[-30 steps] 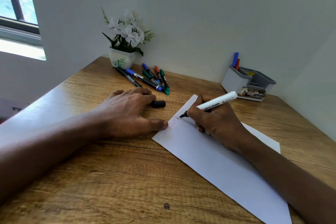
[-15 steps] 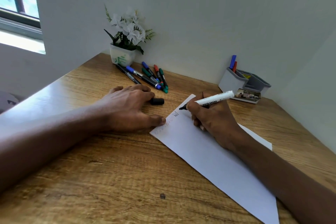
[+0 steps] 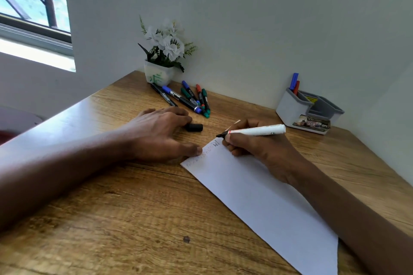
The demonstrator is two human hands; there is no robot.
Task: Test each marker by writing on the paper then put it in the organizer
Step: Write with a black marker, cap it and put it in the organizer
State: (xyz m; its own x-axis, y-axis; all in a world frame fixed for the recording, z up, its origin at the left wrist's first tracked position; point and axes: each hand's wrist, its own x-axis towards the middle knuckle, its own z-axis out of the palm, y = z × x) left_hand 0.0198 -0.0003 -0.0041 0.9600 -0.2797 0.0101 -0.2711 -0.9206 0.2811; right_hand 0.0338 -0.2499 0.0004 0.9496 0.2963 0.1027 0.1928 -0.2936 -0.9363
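Note:
My right hand (image 3: 252, 147) grips a white marker (image 3: 257, 130) with a black tip, held just above the top left edge of the white paper (image 3: 257, 198). Small scribbles mark that edge. My left hand (image 3: 161, 134) lies flat on the desk, thumb pressing the paper's edge, fingers touching a black marker cap (image 3: 194, 127). A pile of several capped markers (image 3: 187, 98) in blue, green, red and black lies behind my left hand. The grey organizer (image 3: 290, 107) stands at the back right with a blue and a red marker upright in it.
A white pot of artificial white flowers (image 3: 163, 62) stands against the wall behind the marker pile. The wooden desk (image 3: 134, 219) meets walls at the back and right. A window is at the upper left.
My right hand has lifted the marker's tip off the paper after writing a small black mark near the edge. The left hand has stayed put on the cap and paper.

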